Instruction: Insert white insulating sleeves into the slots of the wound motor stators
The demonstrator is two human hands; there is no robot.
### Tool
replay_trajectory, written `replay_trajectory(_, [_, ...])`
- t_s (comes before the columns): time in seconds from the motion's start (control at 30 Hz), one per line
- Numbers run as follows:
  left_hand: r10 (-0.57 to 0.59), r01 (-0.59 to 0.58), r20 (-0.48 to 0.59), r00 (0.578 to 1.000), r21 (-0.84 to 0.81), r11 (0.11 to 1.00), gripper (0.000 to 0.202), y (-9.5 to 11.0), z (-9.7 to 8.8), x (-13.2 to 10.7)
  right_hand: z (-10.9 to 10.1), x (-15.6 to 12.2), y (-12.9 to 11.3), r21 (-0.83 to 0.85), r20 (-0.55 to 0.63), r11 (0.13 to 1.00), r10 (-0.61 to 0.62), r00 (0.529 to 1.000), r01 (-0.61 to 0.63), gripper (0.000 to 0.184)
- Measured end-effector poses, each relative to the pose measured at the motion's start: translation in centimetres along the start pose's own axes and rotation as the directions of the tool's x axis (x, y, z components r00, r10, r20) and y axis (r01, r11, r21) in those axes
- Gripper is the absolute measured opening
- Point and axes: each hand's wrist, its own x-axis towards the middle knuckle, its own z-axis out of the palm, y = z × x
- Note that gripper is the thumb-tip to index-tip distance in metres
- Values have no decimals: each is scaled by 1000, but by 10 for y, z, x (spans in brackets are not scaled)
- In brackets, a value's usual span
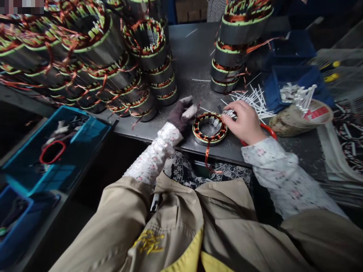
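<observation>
A low motor stator, a ring with copper windings and yellow-green edging, lies at the table's front edge; its braided copper lead hangs over the edge. At its upper left is my left hand, in a dark glove with pale fingertips. Those fingers are curled together near a thin reddish wire end; what they grip is unclear. My bare right hand is at the ring's right rim, thumb and fingers pinched near a small dark piece I cannot identify. Beneath that wrist shows a red handle, and white cable ties lie scattered behind.
Stacked stators crowd the left, and another stack stands at the back right. A blue bin with white pieces and a tipped round container sit on the right. At the left is a turquoise tray.
</observation>
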Motion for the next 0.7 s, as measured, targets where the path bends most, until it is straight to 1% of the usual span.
replay_trajectory(0.03, [126,-125,-5,992,65,990,71,-5,-3,-8,-6,-4,0,1,67,994,-111,992,111,26])
replay_trajectory(0.07, [264,-266,37,964,154,952,80,-10,-5,-15,-10,-6,0,1,166,978,-204,965,206,26])
replay_trajectory(0.1, [382,-402,127,915,243,883,87,-14,-5,-21,-14,-7,0,1,273,960,-271,923,281,27])
replay_trajectory(0.13, [452,-510,240,859,315,801,89,-17,-2,-26,-15,-7,-1,-5,365,941,-312,877,337,29])
replay_trajectory(0.17, [468,-574,342,815,366,732,86,-18,3,-30,-15,-6,-2,-19,427,924,-337,839,381,32])
replay_trajectory(0.2, [453,-611,422,785,405,680,80,-19,10,-32,-14,-5,-3,-37,460,907,-357,813,420,35])
replay_trajectory(0.23, [430,-628,471,770,441,641,73,-19,17,-34,-12,-4,-5,-54,467,888,-382,798,457,37])
replay_trajectory(0.27, [413,-630,485,771,482,609,63,-19,24,-35,-10,-3,-7,-70,450,866,-416,790,496,39])
replay_trajectory(0.3, [390,-641,517,762,510,574,58,-18,29,-35,-9,-4,-10,-83,413,841,-459,786,535,41])
replay_trajectory(0.37, [384,-678,565,730,528,512,55,-18,33,-34,-8,-9,-12,-134,277,778,-566,777,614,48])
replay_trajectory(0.43, [431,-692,542,721,542,476,49,-17,30,-34,-7,-18,-11,-194,147,723,-647,748,663,55])
replay_trajectory(0.47, [448,-695,531,719,552,461,43,-17,28,-35,-7,-26,-10,-238,97,722,-648,755,650,55])
replay_trajectory(0.5, [466,-687,505,727,561,462,40,-16,25,-37,-5,-35,-10,-284,34,736,-633,773,615,51])
replay_trajectory(0.53, [486,-678,475,734,560,476,38,-15,23,-39,-3,-47,-10,-314,-32,748,-624,781,585,45])
replay_trajectory(0.57, [507,-670,442,740,546,503,36,-15,22,-41,1,-62,-11,-316,-135,759,-630,765,570,32])
replay_trajectory(0.6, [526,-668,414,743,512,541,34,-14,22,-42,8,-78,-13,-298,-253,765,-640,726,571,13])
replay_trajectory(0.63, [535,-659,386,752,460,594,33,-13,23,-43,18,-95,-17,-244,-327,762,-647,689,599,10])
replay_trajectory(0.67, [529,-640,360,768,405,653,32,-13,24,-44,32,-112,-21,-147,-341,761,-639,690,632,13])
replay_trajectory(0.7, [510,-609,337,792,361,707,31,-13,27,-43,49,-128,-25,-14,-314,768,-612,726,641,10])
